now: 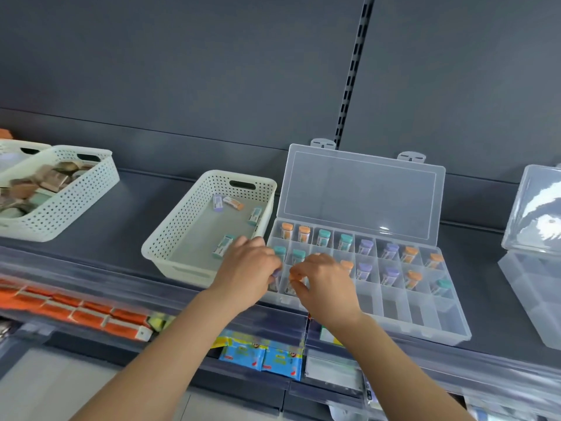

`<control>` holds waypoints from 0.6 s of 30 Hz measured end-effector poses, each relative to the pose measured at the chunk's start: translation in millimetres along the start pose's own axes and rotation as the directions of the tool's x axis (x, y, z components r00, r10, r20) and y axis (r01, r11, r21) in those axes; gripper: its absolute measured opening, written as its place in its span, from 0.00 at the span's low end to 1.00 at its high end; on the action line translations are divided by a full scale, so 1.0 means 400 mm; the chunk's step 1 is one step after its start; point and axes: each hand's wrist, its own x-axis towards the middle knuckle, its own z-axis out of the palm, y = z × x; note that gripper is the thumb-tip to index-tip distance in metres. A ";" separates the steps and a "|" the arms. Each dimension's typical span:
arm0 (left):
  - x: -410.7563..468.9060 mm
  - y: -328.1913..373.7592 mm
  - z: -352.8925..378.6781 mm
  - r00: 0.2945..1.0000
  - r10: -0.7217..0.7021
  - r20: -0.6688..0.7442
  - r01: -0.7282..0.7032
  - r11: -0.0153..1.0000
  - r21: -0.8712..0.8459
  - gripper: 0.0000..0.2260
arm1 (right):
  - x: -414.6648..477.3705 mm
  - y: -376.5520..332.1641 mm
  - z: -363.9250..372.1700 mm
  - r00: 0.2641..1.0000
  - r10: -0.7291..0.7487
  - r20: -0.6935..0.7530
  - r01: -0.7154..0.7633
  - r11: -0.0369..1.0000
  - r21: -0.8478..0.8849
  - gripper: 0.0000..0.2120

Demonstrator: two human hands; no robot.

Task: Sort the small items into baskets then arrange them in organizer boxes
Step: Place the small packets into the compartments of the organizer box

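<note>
Your left hand (246, 265) pinches a purple-capped tube (275, 273) and your right hand (326, 282) an orange-capped tube (295, 276) over the organizer box (391, 309) right under them, mostly filled I'd say, with a few spare tubes (223, 246) waiting in the basket (182, 268) just left.

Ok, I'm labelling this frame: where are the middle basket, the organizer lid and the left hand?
middle basket (182, 220): head view, perforated left wall.
organizer lid (361, 192): head view, panel centre.
left hand (249, 267): head view, back of hand.
</note>
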 end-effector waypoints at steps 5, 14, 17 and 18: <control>0.013 -0.013 0.002 0.998 0.044 0.035 -0.045 0.999 0.016 0.07 | 0.010 -0.009 0.004 0.999 0.013 0.038 -0.013 1.000 -0.003 0.07; 0.017 -0.042 0.007 0.997 0.066 0.040 -0.062 0.994 -0.094 0.10 | 0.015 -0.015 -0.009 0.999 0.051 0.017 -0.051 0.999 0.005 0.07; 0.019 -0.067 -0.021 0.999 0.024 0.037 -0.015 0.975 -0.222 0.15 | 0.038 -0.019 -0.013 0.998 0.056 0.011 -0.056 0.998 0.034 0.09; 0.020 -0.079 -0.035 1.000 0.003 0.024 0.003 0.965 -0.262 0.16 | 0.051 -0.022 -0.012 0.998 0.054 0.012 -0.055 0.998 0.044 0.08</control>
